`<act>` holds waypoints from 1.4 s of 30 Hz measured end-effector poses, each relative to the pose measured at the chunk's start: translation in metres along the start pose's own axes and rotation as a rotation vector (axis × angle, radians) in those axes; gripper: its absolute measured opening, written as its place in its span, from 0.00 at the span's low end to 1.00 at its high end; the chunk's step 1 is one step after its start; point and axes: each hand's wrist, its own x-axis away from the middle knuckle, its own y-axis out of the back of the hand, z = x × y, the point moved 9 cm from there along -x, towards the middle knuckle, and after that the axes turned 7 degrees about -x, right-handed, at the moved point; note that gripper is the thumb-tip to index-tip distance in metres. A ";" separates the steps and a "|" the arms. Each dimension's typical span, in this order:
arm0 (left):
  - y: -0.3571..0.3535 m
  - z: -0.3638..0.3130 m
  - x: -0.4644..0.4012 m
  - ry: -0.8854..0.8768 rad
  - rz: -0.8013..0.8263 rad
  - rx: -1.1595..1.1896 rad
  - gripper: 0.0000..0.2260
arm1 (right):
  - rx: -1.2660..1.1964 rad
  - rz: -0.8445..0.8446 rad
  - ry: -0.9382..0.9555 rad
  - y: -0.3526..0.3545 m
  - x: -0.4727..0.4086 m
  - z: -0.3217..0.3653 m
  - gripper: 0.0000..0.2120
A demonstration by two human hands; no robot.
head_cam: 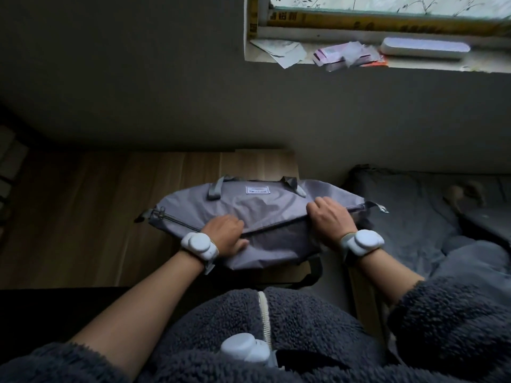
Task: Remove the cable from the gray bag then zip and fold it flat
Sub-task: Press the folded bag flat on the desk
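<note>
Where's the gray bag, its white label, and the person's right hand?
gray bag [276, 244], head view, on its front fabric.
white label [257, 190], head view, on the label's middle.
right hand [330, 217], head view, on the back of the hand.

gray bag [265, 208] | flattened, lying lengthwise | zipper [177, 220] partly visible

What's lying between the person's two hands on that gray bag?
In the head view, only the gray bag itself: its wrinkled fabric and the dark zipper line run from the left hand to the right hand. No cable shows there.
</note>
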 end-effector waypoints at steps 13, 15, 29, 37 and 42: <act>0.073 0.072 0.009 0.190 -0.138 0.030 0.10 | -0.183 -0.018 -0.203 0.020 -0.060 -0.049 0.04; 0.102 0.080 0.009 0.208 -0.267 0.015 0.10 | -0.194 -0.076 -0.214 0.031 -0.061 -0.057 0.05; 0.030 0.154 0.035 0.324 -0.104 -0.028 0.18 | -0.217 0.198 -0.182 -0.011 -0.019 -0.085 0.30; 0.026 0.163 0.039 0.337 -0.097 -0.075 0.14 | -0.305 0.183 -0.078 -0.018 0.010 -0.070 0.19; 0.039 0.162 0.038 0.376 -0.103 -0.043 0.15 | -0.078 0.110 -0.163 -0.002 -0.012 -0.079 0.13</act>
